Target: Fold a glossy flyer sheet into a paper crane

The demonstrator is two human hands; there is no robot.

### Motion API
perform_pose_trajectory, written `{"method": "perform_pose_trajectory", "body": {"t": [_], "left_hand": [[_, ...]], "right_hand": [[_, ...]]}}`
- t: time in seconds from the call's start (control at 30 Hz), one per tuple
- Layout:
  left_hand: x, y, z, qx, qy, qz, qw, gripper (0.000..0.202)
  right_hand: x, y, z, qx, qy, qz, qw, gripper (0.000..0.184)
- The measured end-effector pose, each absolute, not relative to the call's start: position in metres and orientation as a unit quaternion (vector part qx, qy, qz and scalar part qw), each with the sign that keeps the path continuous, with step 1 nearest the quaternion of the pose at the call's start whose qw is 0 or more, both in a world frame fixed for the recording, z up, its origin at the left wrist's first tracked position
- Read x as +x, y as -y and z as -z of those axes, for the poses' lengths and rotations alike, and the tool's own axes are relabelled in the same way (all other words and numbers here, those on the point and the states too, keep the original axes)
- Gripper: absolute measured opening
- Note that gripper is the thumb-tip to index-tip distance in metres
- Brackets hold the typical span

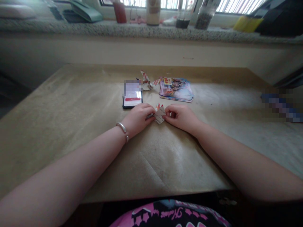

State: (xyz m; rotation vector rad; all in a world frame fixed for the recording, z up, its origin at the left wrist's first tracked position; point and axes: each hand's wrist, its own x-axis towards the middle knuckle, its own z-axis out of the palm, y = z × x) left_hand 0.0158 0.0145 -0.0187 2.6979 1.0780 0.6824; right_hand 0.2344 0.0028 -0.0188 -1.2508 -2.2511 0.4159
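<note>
My left hand [138, 119] and right hand [181, 117] are pressed together, pinching from both sides a small folded paper piece with red and white print [160, 115]. It lies on the tan paper-covered table [71, 132], right of a black smartphone [132, 100]. Farther are a stack of colourful glossy printed sheets [176, 90] and a folded red-and-white paper shape [146, 81].

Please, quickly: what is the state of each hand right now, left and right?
Left hand: closed, holding the folded printed paper at its left edge.
Right hand: closed, pinching the same paper from the right.
</note>
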Motion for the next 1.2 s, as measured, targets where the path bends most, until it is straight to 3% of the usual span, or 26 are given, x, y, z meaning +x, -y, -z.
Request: {"method": "perform_pose_trajectory", "body": {"t": [0.43, 1.2], "left_hand": [[0.012, -0.013, 0.015, 0.928, -0.298, -0.224, 0.016, 0.017], [0.009, -0.002, -0.004, 0.944, -0.309, -0.105, -0.043, 0.02]], "right_hand": [[0.243, -0.006, 0.016, -0.361, 0.9, -0.106, 0.219, 0.024], [0.244, 0.003, -0.003, -0.369, 0.923, -0.018, 0.109, 0.027]]}}
